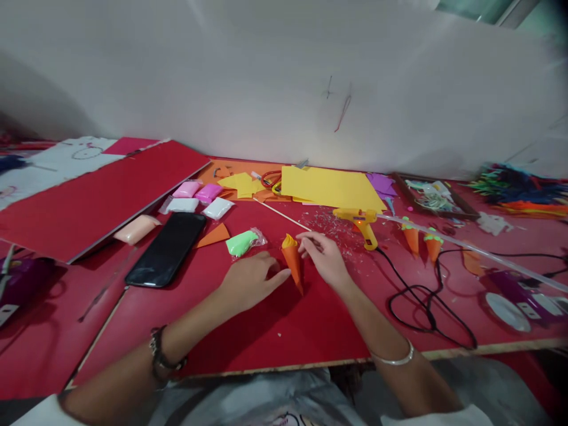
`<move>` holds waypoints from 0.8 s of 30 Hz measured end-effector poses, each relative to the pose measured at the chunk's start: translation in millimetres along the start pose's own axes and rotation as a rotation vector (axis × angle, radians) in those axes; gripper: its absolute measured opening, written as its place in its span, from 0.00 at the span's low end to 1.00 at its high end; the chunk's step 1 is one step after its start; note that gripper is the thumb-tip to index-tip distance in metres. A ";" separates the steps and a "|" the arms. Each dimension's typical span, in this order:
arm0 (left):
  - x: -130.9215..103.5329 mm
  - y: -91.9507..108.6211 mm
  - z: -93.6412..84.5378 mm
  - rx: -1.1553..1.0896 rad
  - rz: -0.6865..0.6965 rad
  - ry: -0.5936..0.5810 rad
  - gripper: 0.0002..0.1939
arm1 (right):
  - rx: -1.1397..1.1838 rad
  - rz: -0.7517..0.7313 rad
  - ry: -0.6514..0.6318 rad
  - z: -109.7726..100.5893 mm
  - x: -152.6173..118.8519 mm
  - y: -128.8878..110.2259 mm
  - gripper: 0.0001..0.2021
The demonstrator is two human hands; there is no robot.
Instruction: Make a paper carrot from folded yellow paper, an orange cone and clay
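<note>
An orange paper cone (pixel 292 264) with yellow filling at its wide end lies between my hands, its tip toward the table's front edge. My left hand (pixel 251 280) is beside the cone on the left, thumb stretched toward it and fingers apart. On the other side my right hand (pixel 323 255) has its fingertips at the cone's wide end, near a thin wooden stick (pixel 281 214); whether they pinch anything is too small to tell. A green clay packet (pixel 241 243) sits just behind my left hand.
A black phone (pixel 167 249) and clay packets (pixel 186 205) are at left. Yellow sheets (pixel 331 183) lie at the back. A yellow glue gun (pixel 361 223) with a looping black cable (pixel 428 305) is at right, near two finished-looking orange cones (pixel 412 239). A red board (pixel 97 195) rests far left.
</note>
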State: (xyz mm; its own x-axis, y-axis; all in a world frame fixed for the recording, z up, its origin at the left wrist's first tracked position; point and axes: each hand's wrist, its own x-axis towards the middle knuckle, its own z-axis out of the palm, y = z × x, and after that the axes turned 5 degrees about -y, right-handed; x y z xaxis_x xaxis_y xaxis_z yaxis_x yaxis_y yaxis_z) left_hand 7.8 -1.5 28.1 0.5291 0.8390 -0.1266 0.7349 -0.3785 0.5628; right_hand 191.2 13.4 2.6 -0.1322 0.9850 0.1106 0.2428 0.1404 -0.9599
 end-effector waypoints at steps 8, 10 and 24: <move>21.9 0.7 14.6 0.269 -0.101 0.017 0.24 | 0.276 0.180 -0.230 5.8 -1.4 7.7 0.10; 23.8 -0.2 16.3 0.300 -0.106 0.035 0.23 | 0.332 0.202 -0.250 6.8 -2.3 6.0 0.10; 49.6 3.5 18.5 0.436 -0.098 0.063 0.20 | 0.433 0.069 -0.045 3.0 -1.0 11.4 0.15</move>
State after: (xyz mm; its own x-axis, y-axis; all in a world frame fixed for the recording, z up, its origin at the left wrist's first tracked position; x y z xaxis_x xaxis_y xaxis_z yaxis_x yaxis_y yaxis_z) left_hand 44.4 31.6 8.6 0.4315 0.8960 -0.1048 0.8973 -0.4144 0.1521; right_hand 191.2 13.8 -9.3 -0.1742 0.9839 0.0401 -0.1712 0.0098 -0.9852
